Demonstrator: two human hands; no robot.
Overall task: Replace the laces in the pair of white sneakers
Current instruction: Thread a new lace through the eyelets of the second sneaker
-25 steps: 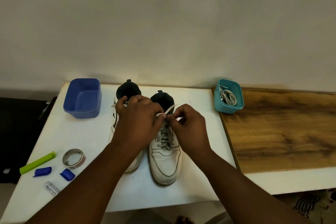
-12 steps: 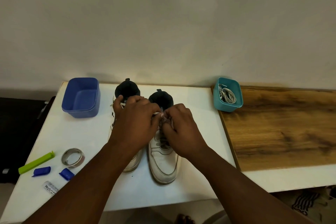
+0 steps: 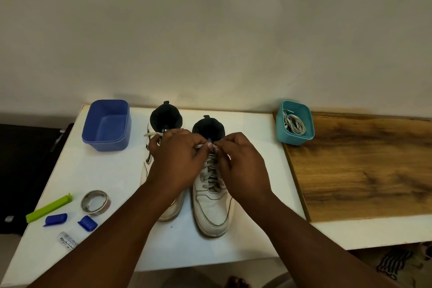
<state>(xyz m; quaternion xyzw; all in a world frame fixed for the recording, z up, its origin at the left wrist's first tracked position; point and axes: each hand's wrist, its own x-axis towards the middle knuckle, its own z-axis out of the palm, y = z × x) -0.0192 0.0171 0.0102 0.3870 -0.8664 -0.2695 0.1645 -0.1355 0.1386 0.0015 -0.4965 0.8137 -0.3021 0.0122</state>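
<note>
Two white sneakers with dark collars stand side by side on the white table (image 3: 117, 177), toes toward me. The right sneaker (image 3: 211, 213) carries a grey lace (image 3: 211, 174) crossed through its eyelets. My left hand (image 3: 176, 161) and my right hand (image 3: 240, 161) meet over its top eyelets, and each pinches a part of that lace near the tongue. My left hand covers much of the left sneaker (image 3: 166, 121), from whose collar a loose lace end (image 3: 152, 134) sticks out to the left.
An empty blue tub (image 3: 106, 125) stands at the back left. A teal tub (image 3: 295, 123) holding coiled laces sits on the edge of a wooden board (image 3: 364, 166). A green clip (image 3: 48, 207), tape roll (image 3: 95, 201), two blue caps and a small tube lie front left.
One second ago a lace end stuck up between my hands. They then closed together over the tongue. Now they sit slightly apart with the lace held between them.
</note>
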